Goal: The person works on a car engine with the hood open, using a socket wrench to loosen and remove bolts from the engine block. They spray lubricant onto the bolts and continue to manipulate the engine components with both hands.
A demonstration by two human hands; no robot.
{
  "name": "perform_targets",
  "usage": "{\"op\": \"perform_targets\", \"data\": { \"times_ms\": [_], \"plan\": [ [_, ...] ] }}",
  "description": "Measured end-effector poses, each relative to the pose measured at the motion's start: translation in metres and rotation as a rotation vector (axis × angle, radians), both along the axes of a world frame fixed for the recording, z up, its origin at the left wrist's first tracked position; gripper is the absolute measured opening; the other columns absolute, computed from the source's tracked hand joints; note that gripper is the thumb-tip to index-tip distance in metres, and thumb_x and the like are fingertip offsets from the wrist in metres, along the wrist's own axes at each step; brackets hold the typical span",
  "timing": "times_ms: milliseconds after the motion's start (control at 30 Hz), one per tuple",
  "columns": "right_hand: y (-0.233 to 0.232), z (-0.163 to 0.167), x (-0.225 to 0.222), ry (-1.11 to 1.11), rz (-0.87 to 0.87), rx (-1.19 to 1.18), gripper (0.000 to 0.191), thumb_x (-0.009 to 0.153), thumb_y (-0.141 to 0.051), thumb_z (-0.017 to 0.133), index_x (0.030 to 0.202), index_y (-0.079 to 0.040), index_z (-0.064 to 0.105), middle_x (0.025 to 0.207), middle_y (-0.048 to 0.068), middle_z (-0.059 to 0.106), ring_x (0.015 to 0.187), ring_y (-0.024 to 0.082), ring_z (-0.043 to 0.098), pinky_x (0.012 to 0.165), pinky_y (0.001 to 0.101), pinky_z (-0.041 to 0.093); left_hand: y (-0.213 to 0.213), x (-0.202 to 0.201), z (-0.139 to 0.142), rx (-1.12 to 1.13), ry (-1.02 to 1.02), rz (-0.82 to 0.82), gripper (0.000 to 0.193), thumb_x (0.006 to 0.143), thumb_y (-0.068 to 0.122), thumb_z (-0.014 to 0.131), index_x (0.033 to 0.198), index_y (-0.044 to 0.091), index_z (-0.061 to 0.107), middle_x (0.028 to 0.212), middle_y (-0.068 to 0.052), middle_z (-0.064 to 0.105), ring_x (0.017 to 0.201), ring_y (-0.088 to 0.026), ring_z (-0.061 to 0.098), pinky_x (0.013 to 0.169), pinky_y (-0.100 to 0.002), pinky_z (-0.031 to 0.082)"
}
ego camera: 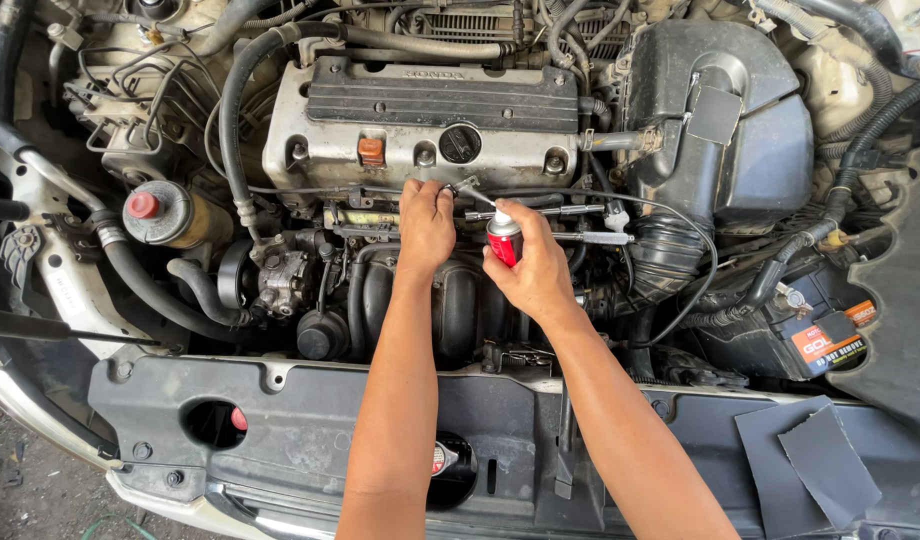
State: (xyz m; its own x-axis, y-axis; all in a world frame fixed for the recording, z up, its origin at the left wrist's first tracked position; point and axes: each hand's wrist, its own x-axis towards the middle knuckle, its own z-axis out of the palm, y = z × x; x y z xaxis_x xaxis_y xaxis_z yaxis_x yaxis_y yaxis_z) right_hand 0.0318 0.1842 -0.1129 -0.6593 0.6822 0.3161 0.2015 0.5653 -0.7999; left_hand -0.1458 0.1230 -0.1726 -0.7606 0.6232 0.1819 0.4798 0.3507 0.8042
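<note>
I look down into an open car engine bay. My right hand [533,262] grips a small red spray can [502,243] with a white top, its thin straw pointing up-left toward the front edge of the silver valve cover [325,152]. My left hand [425,222] reaches beside it, fingers pinched on a small metal part or wire end just below the valve cover, close to the straw tip. Both forearms cross over the black intake manifold [470,305].
A black air-cleaner box [740,120] and ribbed intake hose [660,255] lie to the right, a battery [815,340] at far right. A reservoir with a red cap [145,207] sits left. The black radiator support [310,420] runs along the front, dark paper sheets [815,460] on it.
</note>
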Motion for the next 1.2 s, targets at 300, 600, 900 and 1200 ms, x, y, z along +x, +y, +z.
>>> {"op": "perform_targets", "data": {
  "times_ms": [300,600,900,1200],
  "plan": [
    [-0.001,0.003,0.002,0.023,0.009,-0.036,0.066,0.083,-0.012,0.080,0.142,-0.017,0.050,0.129,0.018,0.062,0.115,0.035,0.066,0.097,0.0430,0.055,-0.001,0.002,0.001,0.029,-0.009,0.032,0.027,0.100,0.027,0.055,0.103,0.005,0.070,0.106,-0.015,0.058,0.108,-0.036,0.054,0.096,-0.046,0.042],
    [0.000,0.002,0.002,-0.003,0.016,-0.050,0.066,0.083,-0.011,0.080,0.142,-0.017,0.050,0.131,0.017,0.063,0.116,0.035,0.067,0.098,0.0420,0.055,-0.005,-0.001,0.005,0.121,-0.091,-0.131,0.028,0.095,0.023,0.059,0.086,0.009,0.082,0.091,-0.008,0.060,0.103,-0.028,0.053,0.096,-0.041,0.042],
    [0.001,0.002,0.001,-0.003,0.020,-0.015,0.065,0.084,-0.011,0.080,0.140,-0.015,0.049,0.130,0.017,0.063,0.112,0.035,0.069,0.093,0.0417,0.057,0.002,0.005,-0.001,0.121,-0.124,-0.046,0.022,0.086,0.021,0.077,0.101,0.005,0.080,0.090,-0.008,0.056,0.100,-0.026,0.055,0.092,-0.037,0.044],
    [0.002,0.001,0.001,-0.002,0.028,0.014,0.063,0.084,-0.010,0.081,0.139,-0.014,0.050,0.128,0.016,0.063,0.111,0.035,0.069,0.093,0.0416,0.057,0.001,0.008,0.004,0.115,-0.085,-0.044,0.023,0.086,0.023,0.078,0.101,0.005,0.079,0.091,-0.008,0.058,0.102,-0.027,0.055,0.094,-0.038,0.045]
  ]
}}
